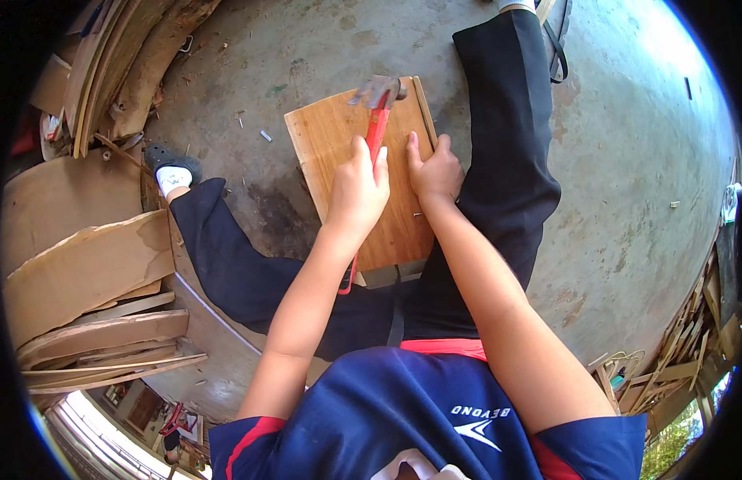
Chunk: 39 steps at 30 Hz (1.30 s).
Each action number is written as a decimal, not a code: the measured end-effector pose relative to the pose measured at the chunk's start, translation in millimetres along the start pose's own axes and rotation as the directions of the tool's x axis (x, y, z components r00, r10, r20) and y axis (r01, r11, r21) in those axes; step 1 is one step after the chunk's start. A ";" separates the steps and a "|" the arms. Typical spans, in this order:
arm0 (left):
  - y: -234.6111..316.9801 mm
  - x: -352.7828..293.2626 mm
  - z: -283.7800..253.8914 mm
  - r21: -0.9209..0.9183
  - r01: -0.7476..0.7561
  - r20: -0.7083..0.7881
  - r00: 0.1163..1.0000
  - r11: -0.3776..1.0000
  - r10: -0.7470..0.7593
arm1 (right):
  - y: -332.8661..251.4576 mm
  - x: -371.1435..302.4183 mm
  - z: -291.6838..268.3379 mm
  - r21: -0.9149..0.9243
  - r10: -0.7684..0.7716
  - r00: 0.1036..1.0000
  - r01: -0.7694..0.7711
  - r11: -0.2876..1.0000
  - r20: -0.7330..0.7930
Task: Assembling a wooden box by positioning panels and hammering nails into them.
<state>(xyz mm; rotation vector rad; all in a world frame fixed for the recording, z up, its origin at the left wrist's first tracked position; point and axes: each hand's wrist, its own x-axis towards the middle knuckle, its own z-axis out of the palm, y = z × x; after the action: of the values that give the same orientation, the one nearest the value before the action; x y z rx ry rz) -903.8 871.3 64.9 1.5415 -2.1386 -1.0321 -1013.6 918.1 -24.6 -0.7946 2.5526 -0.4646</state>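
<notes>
Between your legs is the board, a nail on its near half. Your left grip is clenched around the hammer; your right grip clasps the board's right edge, beside the strip. The hammer's head is over the board's far end.

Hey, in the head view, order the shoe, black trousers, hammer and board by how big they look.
Largest to smallest:
1. Black trousers
2. Board
3. Hammer, partly hidden by the left hand
4. Shoe
</notes>
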 end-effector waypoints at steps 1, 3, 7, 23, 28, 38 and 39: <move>2.5 1.6 -1.6 -0.015 -0.025 0.009 1.000 1.000 0.025 | 1.1 2.7 0.5 0.000 0.001 1.000 -0.001 1.000 -0.007; 18.6 2.4 -11.9 -0.078 -0.022 0.010 1.000 0.997 0.023 | 4.2 2.6 2.2 -0.009 0.002 1.000 -0.002 1.000 -0.001; 21.0 -0.4 2.9 -0.209 0.012 -0.145 0.988 0.978 -0.043 | 6.6 3.2 3.9 0.007 -0.017 1.000 0.017 1.000 -0.009; 11.1 0.7 -4.8 -0.054 -0.054 0.012 0.998 0.997 0.055 | 6.7 2.5 3.5 0.029 -0.015 1.000 0.015 0.999 -0.008; 2.5 3.5 -2.6 -0.036 -0.038 -0.024 0.999 0.999 0.037 | 4.3 2.0 4.6 0.035 -0.028 1.000 0.028 0.999 0.003; 5.9 17.2 -11.8 0.059 -0.037 0.130 0.991 0.998 0.029 | 3.1 0.7 5.3 0.046 -0.037 0.999 0.038 0.998 -0.016; 7.6 12.7 -15.6 0.038 -0.075 0.097 0.993 0.996 0.072 | 3.8 1.3 5.9 0.053 -0.039 0.999 0.040 0.998 -0.022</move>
<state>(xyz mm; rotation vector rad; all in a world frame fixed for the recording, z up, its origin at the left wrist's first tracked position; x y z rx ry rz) -904.2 855.1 79.0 1.4468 -2.2766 -1.0632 -1013.5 919.1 -31.6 -0.8259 2.5366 -0.5536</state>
